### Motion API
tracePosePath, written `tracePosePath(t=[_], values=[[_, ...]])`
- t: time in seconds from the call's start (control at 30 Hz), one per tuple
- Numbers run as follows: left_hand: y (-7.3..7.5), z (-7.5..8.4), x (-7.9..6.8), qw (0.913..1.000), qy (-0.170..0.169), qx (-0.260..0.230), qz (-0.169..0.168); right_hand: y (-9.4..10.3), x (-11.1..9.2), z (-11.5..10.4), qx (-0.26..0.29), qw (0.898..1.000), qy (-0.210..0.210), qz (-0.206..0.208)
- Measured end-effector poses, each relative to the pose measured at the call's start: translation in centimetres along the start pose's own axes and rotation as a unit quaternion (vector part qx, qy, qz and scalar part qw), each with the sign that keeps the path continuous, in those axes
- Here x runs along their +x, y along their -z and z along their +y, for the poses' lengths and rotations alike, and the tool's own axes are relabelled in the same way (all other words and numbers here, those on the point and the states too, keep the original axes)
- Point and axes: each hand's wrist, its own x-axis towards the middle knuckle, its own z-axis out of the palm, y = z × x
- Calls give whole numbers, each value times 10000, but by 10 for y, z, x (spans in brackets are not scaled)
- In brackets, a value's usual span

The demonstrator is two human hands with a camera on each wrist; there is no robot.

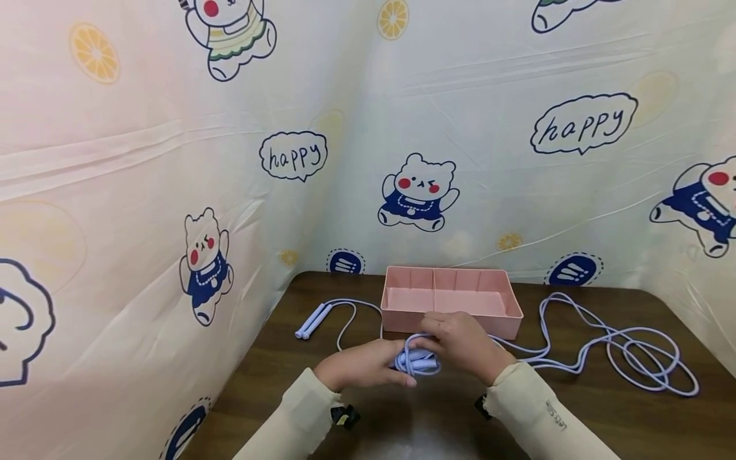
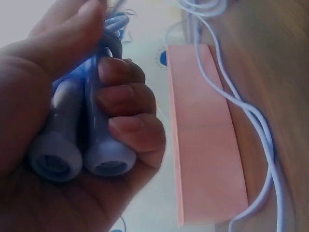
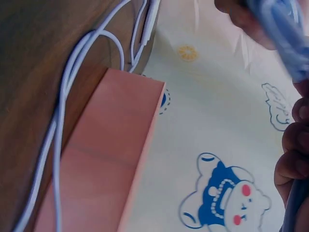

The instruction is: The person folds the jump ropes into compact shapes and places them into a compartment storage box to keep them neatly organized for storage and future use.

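In the head view my left hand (image 1: 362, 365) grips a jump rope (image 1: 418, 363), its pale blue cord wound in a bundle around the handles. Two handles (image 2: 55, 150) lie side by side in the palm in the left wrist view, their hollow ends toward the camera and the fingers curled around them. My right hand (image 1: 462, 338), knuckles up, is beside the bundle and holds the cord with curled fingers. At the right edge of the right wrist view, cord (image 3: 293, 205) runs out below those fingers.
Behind the hands stands a pink divided box (image 1: 402, 321) on the dark wooden table (image 1: 253, 390). Two more jump rope handles (image 1: 311, 320) lie to the left, with cord running toward the box. Loose cord (image 1: 618, 332) spreads in loops at right. A printed curtain (image 1: 345, 211) hangs behind.
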Motion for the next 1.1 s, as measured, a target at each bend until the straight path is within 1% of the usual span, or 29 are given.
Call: tracePosePath(t=[0.07, 0.13, 0.17, 0.27, 0.33, 0.37, 0.5, 0.53, 0.6, 0.63, 0.7, 0.8, 0.87, 0.93, 0.97, 1.03, 1.1], values=[[1, -1, -1, 9997, -207, 110, 71, 0, -1, 1, 92, 9995, -236, -164], [2, -3, -3, 9988, -415, 226, 124, 1, -2, 2, 426, 9964, -518, -523], [2, -3, -5, 9986, -488, 167, 151, 1, -2, 3, 683, 9924, -689, -753], [5, -6, -9, 9977, -528, -363, 197, 2, -3, 7, 1443, 9742, -1166, -1286], [7, -6, -10, 9957, -477, -750, 248, 4, -4, 8, 1771, 9629, -1395, -1487], [7, -7, -11, 9946, -454, -883, 300, 3, -4, 9, 1862, 9596, -1453, -1528], [9, -5, -13, 9887, -121, -1446, 387, 0, -5, 9, 1855, 9585, -1563, -1495], [9, -5, -13, 9877, -34, -1507, 420, -3, -7, 9, 1884, 9574, -1614, -1478], [8, -3, -13, 9875, 73, -1485, 531, -7, -10, 8, 1929, 9576, -1601, -1417], [8, -3, -13, 9876, 104, -1453, 590, -8, -11, 8, 2002, 9558, -1620, -1418], [7, -2, -13, 9901, 79, -1152, 792, -12, -14, 6, 2090, 9555, -1546, -1392], [5, -2, -12, 9900, -12, -910, 1080, -16, -15, 2, 2166, 9553, -1457, -1390], [5, -2, -12, 9878, 11, -969, 1223, -16, -14, 0, 2121, 9541, -1543, -1445], [5, -3, -12, 9860, 60, -955, 1365, -16, -14, -2, 1992, 9520, -1715, -1566], [5, -3, -12, 9857, 99, -891, 1428, -15, -14, -3, 2008, 9471, -1858, -1675], [6, -3, -12, 9860, 145, -724, 1495, -14, -17, -4, 2119, 9317, -2195, -1973], [6, -3, -12, 9874, 164, -476, 1498, -15, -20, -5, 2175, 9210, -2361, -2207]])
